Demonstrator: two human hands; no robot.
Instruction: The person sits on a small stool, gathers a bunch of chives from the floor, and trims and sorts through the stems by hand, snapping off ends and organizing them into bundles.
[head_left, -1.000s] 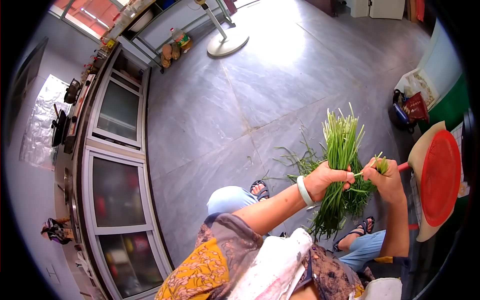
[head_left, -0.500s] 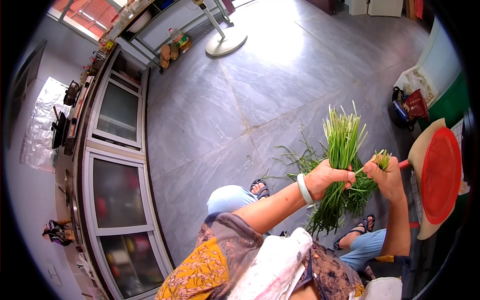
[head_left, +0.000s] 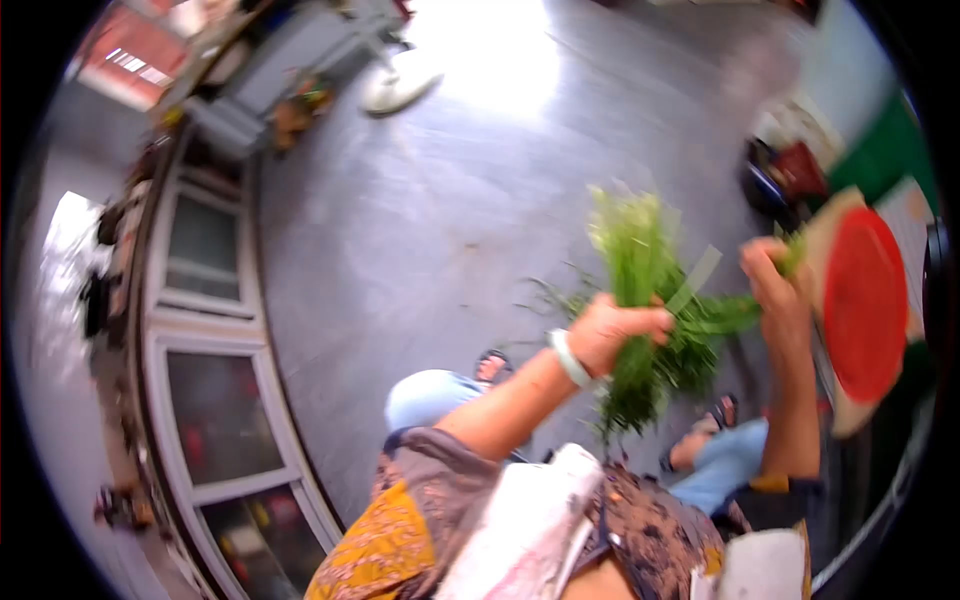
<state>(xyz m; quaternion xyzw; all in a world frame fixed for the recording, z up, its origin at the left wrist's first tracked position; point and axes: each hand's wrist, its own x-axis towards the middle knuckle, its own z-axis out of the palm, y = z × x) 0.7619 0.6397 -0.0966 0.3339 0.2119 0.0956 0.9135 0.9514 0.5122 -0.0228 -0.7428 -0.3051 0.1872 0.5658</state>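
Note:
My left hand [head_left: 625,330], with a pale bangle [head_left: 570,358] at its wrist, is closed around an upright bunch of chives [head_left: 632,245]. The light cut ends point up and away, and the dark leaves hang below the fist. A blurred pale green strip [head_left: 697,280] sticks out by my left thumb. My right hand [head_left: 772,285] is raised to the right, apart from the bunch, its fingers closed on a small tuft of chives [head_left: 793,253]. More loose greens [head_left: 700,350] lie behind and below the bunch on the floor.
A red round stool or chair seat [head_left: 866,305] stands close beside my right arm. Behind it are a dark bag or pot [head_left: 765,185] and a red packet [head_left: 800,172]. Glass-fronted cabinets [head_left: 215,415] line the left wall. A white stand base [head_left: 400,82] is on the far floor.
My right hand has moved away from the bunch, up and to the right, with its tuft. The left hand still grips the bunch. The whole view has shifted and blurred.

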